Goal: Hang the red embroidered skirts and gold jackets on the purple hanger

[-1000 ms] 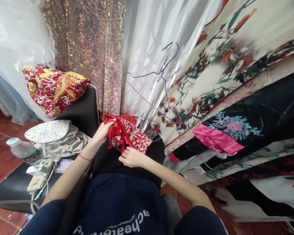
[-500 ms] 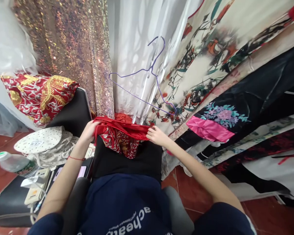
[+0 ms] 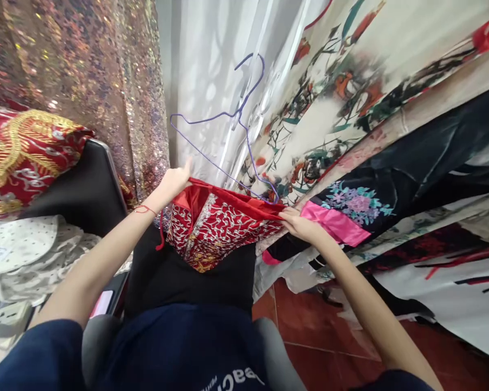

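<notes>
A red garment (image 3: 224, 228) with silver and gold embroidery is stretched between my two hands by its plain red upper edge. My left hand (image 3: 176, 182) grips the left end, its thumb pointing up. The right end is pinched in the fingers of my right hand (image 3: 300, 224). Below, the embroidered part hangs to a point over black cloth on my lap. From the left end dangles a thin red tie. Just behind the garment's edge is a purple wire hanger (image 3: 240, 112), its lower right corner close to the red cloth.
Sequined fabric (image 3: 85, 70) and a white curtain (image 3: 204, 49) hang ahead. Several garments, one with a pink band (image 3: 336, 224), hang at the right. At left, another red embroidered cloth (image 3: 32, 157) drapes a black chair (image 3: 81, 190), near a dotted white hat (image 3: 20, 244).
My hands have moved apart and pulled the red garment wider, so more embroidery shows. My left hand has risen. The view has turned a little to the right.
</notes>
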The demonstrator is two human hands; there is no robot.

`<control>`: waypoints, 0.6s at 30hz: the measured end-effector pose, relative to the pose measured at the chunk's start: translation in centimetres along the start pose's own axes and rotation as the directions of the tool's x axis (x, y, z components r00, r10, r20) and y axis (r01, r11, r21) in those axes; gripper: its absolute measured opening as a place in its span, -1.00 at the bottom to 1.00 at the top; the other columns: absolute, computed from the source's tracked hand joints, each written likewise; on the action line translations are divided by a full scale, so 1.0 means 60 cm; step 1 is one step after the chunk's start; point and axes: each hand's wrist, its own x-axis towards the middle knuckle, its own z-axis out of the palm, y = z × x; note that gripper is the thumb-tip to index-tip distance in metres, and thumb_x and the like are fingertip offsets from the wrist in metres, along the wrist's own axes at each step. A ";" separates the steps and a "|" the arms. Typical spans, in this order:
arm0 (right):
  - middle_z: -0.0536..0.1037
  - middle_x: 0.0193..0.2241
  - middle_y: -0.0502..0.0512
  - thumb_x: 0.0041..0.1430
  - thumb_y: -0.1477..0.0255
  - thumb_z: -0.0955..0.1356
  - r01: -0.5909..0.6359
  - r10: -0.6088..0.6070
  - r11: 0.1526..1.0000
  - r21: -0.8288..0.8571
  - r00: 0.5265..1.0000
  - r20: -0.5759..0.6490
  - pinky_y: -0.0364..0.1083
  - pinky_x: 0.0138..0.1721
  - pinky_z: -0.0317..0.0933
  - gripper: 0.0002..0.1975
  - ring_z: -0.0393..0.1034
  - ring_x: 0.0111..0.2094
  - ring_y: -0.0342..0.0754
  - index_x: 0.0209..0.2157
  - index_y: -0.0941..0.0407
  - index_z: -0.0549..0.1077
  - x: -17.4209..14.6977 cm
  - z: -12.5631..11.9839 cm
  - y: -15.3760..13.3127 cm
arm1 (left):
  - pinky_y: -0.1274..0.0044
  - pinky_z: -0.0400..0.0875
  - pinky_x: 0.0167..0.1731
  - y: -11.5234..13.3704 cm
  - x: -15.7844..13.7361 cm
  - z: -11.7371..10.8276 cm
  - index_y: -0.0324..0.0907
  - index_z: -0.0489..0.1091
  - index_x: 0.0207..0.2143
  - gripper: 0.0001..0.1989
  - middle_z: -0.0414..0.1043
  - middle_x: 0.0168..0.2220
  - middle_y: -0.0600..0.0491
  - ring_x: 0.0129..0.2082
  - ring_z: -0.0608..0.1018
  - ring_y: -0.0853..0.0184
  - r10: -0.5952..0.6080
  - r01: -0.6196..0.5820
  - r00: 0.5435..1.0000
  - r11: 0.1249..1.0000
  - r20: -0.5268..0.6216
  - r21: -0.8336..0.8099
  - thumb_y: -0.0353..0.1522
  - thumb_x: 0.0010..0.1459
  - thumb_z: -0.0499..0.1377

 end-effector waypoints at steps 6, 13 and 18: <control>0.65 -0.14 0.22 0.35 0.50 0.20 0.042 -0.036 0.997 0.057 0.994 -0.106 0.12 0.03 0.34 -0.75 0.56 -0.09 0.07 -0.16 0.05 0.51 -0.019 -0.059 -0.009 | 0.33 0.36 0.06 0.033 0.072 -0.008 -0.27 0.15 0.38 -0.34 0.52 -0.04 -0.25 -0.01 0.59 -0.02 0.189 -0.192 0.981 0.977 0.036 0.092 -0.14 0.35 0.14; 0.53 0.17 0.22 0.38 0.48 0.16 0.076 0.016 0.953 0.295 0.954 -0.299 0.13 0.24 0.36 -0.67 0.41 0.24 0.00 0.00 0.00 0.48 0.004 -0.087 -0.026 | 0.34 0.40 -0.15 0.013 0.057 0.039 -0.18 0.37 0.17 -0.54 0.55 -0.27 -0.22 -0.19 0.63 -0.09 0.102 -0.104 0.994 0.991 0.031 0.082 -0.13 0.35 0.10; 0.55 0.15 0.23 0.37 0.46 0.20 0.009 0.162 0.932 0.364 0.885 -0.436 0.01 0.09 0.47 -0.68 0.51 0.14 0.01 -0.01 -0.04 0.51 0.011 -0.104 -0.020 | 0.37 0.39 -0.23 0.042 0.016 0.025 -0.19 0.39 0.11 -0.55 0.58 -0.31 -0.24 -0.23 0.64 -0.11 0.045 -0.062 0.995 0.978 0.086 0.201 -0.08 0.35 0.09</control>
